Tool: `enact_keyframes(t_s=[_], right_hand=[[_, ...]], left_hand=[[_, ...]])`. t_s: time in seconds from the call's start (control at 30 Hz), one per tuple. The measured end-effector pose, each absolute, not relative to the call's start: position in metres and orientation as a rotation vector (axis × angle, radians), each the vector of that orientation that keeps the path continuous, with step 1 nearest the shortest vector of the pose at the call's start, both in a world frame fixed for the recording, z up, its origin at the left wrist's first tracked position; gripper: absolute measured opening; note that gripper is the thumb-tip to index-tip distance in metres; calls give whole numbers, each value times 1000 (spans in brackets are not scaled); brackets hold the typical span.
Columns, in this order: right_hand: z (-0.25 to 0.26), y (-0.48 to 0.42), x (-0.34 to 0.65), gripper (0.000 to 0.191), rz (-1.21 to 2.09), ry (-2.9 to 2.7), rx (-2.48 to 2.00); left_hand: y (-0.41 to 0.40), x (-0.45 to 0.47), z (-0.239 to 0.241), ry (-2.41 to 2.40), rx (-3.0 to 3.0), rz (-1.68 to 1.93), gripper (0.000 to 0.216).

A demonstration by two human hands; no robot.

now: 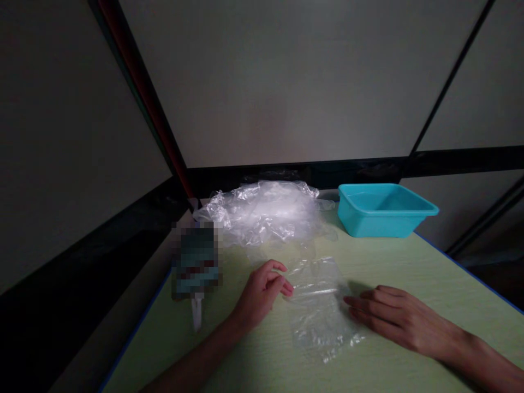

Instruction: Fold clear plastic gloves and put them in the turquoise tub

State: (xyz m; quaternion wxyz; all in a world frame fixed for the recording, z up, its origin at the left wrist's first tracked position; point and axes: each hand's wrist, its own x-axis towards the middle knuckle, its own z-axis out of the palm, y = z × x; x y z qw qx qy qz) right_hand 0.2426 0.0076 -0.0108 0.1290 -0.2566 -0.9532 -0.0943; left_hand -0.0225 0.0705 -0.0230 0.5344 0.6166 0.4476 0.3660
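Note:
A clear plastic bag (317,311) lies flat and a little wrinkled on the pale green table (442,284). My left hand (262,289) is at the bag's left edge, its fingers loosely bent and apart; I cannot tell whether the fingertips touch the film. On the opposite side, my right hand (393,316) rests with fingers stretched out, fingertips at the bag's right edge. Neither hand grips anything. Beyond both hands sits a loose heap of clear plastic bags (266,210), crumpled and shiny, at the back of the table.
A turquoise plastic basin (379,224) stands at the back right. At the left edge lies a blurred-out dark green item (196,262) with a white strip (197,314) below it. Pale wall panels (286,82) with dark trim rise behind the table.

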Motion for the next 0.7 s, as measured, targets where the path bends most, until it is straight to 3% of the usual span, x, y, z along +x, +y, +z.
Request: enact_keyframes(t_s=[0.43,0.7], right_hand=[[-20,18,245,34,-134,-2756,-858],[-7,36,233,26,477,-2416,-1212]], left_hand=[[71,-25,-25,1039,1545,982,6],[71,-24,-24,1069,1532,964,12]])
